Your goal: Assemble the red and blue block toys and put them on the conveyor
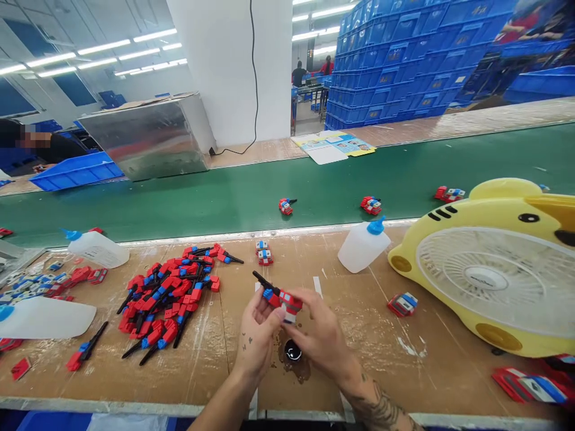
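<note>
My left hand and my right hand are closed on a red, white and blue toy part, one from each side. A black barrel sticks out of it to the upper left. My fingers cover some of it, so I cannot tell whether it is one piece or two pressed together. Just below my hands, a small black dish with shiny liquid sits in a wet patch. To the left lies a heap of red and blue parts with black barrels. Beyond my hands rests a small red and white toy body.
A yellow animal-shaped fan stands at right, near a white squeeze bottle. More bottles lie at left by white and blue pieces. Behind runs a green conveyor belt carrying toys. Blue crates are stacked beyond.
</note>
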{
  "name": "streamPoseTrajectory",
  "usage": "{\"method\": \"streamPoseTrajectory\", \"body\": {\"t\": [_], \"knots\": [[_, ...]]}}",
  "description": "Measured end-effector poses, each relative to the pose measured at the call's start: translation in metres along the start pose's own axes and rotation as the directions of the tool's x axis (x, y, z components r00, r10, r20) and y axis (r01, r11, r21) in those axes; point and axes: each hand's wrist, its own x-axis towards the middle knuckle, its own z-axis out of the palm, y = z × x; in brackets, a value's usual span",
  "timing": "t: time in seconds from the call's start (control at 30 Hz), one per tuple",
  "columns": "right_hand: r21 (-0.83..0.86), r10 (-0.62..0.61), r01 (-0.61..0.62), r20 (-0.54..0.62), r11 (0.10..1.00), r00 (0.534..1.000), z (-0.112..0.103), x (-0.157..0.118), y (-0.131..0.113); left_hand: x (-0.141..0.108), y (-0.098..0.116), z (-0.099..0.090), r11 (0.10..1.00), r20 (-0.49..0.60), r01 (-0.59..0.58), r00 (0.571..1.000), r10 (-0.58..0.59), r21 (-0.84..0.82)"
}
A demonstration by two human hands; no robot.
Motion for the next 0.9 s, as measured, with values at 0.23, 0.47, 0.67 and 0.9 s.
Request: {"method": "streamPoseTrajectory", "body": {"t": [0.23, 0.47, 0.67, 0.9], "knots": [[-0.165, -0.195, 0.192, 0.0, 0.967, 0.981, 0.016, 0.056, 0.005, 0.066, 0.032, 0.0, 0.926, 0.072, -0.241, 0.971, 0.23, 0.291], [-0.331, 0.054, -0.018, 0.099, 0.944, 0.994, 0.044, 0.11, 0.082, 0.241, 0.092, -0.017, 0.188, 0.189, -0.229, 0.959, 0.211, 0.955], [-0.432, 0.109, -0.02, 0.183, 0.902, 0.977, 0.062, 0.104, 0.108, 0.33, 0.093, -0.018, -0.219, 0.161, -0.166, 0.986, -0.038, 0.962], [-0.3, 0.178, -0.111, 0.207, 0.948, 0.962, 0.054, 0.106, 0.112, 0.379, 0.085, -0.017, -0.396, 0.065, -0.176, 0.959, -0.277, 0.901]]}}
